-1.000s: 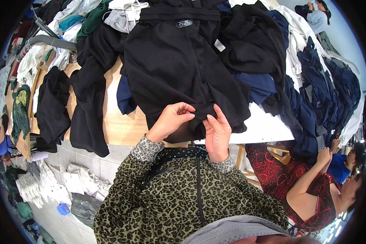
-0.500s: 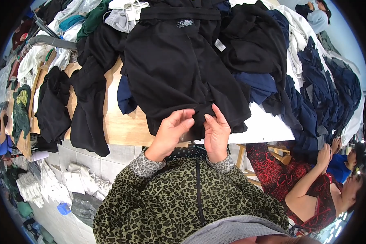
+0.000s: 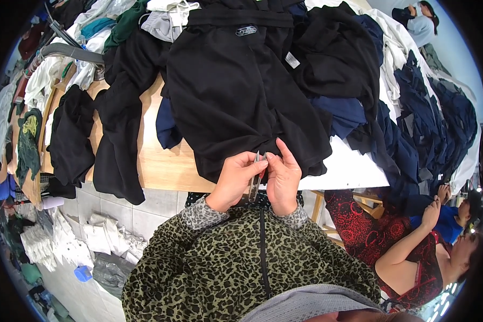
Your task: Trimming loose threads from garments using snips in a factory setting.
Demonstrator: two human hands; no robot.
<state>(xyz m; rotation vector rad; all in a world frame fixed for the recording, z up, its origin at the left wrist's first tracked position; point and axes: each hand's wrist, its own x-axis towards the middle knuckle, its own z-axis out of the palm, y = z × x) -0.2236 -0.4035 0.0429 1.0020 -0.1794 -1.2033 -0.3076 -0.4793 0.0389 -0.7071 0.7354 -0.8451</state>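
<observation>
A black garment with a waistband (image 3: 220,91) lies spread in front of me, its lower edge at my fingers. My left hand (image 3: 235,180) is closed around small metal thread snips (image 3: 254,185), blades pointing away from me and handles hanging below the thumb. Close beside it, at the garment's edge, is my right hand (image 3: 283,180). Its thumb tip is by the snips' blades, its index finger stretches forward and the other fingers are curled. Whatever it pinches is too small to make out.
More black garments (image 3: 118,134) hang over the table's (image 3: 161,169) near edge at left. Dark and navy clothes (image 3: 338,115) are heaped at right. A co-worker in red and black (image 3: 408,247) sits at my right. White bundles (image 3: 107,233) lie on the floor at left.
The snips, blurred under my left hand before, now show clearly between my hands. My left hand has shifted slightly right and down, its fingertips closer to the right hand's.
</observation>
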